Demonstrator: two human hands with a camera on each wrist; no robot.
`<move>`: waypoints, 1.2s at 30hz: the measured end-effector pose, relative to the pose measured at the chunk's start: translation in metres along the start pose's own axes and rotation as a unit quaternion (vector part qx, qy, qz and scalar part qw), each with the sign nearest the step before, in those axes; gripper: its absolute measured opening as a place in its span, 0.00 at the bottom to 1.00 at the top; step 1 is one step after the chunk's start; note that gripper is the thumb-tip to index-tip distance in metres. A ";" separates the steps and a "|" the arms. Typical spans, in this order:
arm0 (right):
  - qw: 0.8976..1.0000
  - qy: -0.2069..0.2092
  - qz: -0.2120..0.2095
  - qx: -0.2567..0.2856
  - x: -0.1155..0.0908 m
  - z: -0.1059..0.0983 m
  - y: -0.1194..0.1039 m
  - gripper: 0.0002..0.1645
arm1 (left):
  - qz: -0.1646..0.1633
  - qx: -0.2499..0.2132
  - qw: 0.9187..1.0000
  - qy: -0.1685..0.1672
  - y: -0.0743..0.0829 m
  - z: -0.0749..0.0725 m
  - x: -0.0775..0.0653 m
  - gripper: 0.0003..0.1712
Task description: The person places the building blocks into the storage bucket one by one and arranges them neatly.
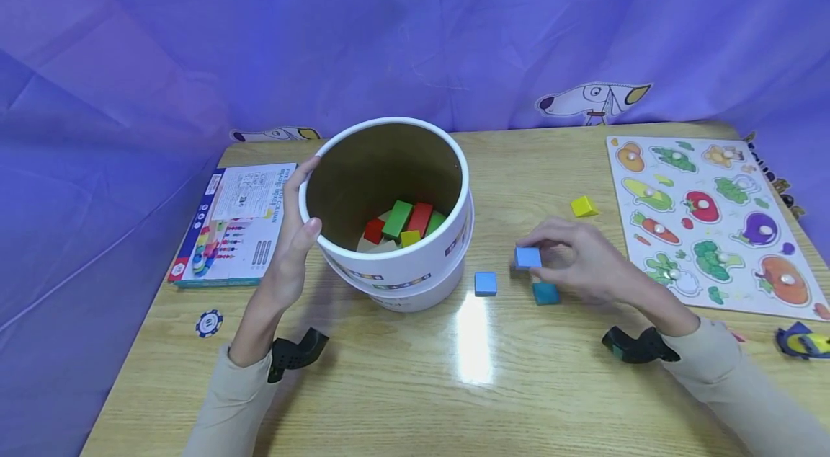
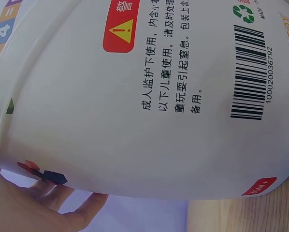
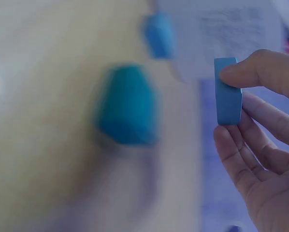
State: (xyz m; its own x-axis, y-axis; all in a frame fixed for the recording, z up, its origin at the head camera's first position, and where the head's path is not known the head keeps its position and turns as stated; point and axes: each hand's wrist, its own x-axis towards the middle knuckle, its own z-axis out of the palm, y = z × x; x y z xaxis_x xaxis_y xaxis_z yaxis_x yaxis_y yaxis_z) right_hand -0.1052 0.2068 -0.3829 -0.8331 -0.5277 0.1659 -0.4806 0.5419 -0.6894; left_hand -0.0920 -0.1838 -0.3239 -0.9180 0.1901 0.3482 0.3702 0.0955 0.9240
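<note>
My left hand (image 1: pixel 289 262) rests against the left side of a white bucket (image 1: pixel 415 271), thumb and fingers spread along the rim. In the left wrist view, its fingers (image 2: pixel 89 208) touch the printed wall. Red, green and yellow blocks lie inside the bucket; a green block (image 1: pixel 397 219) is among them. My right hand (image 1: pixel 577 259) pinches a light blue block (image 3: pixel 228 92) between thumb and fingers, right of the bucket. Below that hand on the table is a teal block (image 1: pixel 546 293). Another blue block (image 1: pixel 485 284) sits between it and the bucket.
A yellow block (image 1: pixel 585 206) lies beyond the right hand. To the right is a vegetable puzzle board (image 1: pixel 658 284), with a blue and yellow toy (image 1: pixel 802 342) near it. At left are a flat box (image 1: pixel 227 226) and a poker chip (image 1: pixel 210 324). A purple cloth (image 1: pixel 389 32) hangs behind.
</note>
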 end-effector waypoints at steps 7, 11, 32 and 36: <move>0.993 0.094 -0.067 0.008 0.022 -0.057 -0.031 0.27 | -0.007 0.000 1.000 0.000 -0.001 0.000 -0.001 0.44; 0.986 0.107 -0.120 0.034 0.042 -0.076 -0.059 0.30 | -0.008 -0.004 1.000 0.002 -0.001 -0.001 -0.001 0.44; 0.975 0.015 -0.215 0.060 0.110 -0.059 -0.146 0.19 | 0.001 -0.011 1.000 -0.004 -0.002 0.000 0.000 0.43; 0.978 -0.001 -0.203 0.049 0.114 -0.054 -0.150 0.19 | 0.000 -0.009 1.000 -0.005 0.000 0.000 0.000 0.43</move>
State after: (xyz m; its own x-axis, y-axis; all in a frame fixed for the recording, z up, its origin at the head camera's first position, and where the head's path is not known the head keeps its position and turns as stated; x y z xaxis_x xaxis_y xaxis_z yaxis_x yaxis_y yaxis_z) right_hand -0.1431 0.1006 -0.2229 -0.5784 -0.6880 0.4384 -0.7431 0.2227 -0.6310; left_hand -0.0921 -0.1840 -0.3239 -0.9165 0.1992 0.3469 0.3677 0.0779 0.9267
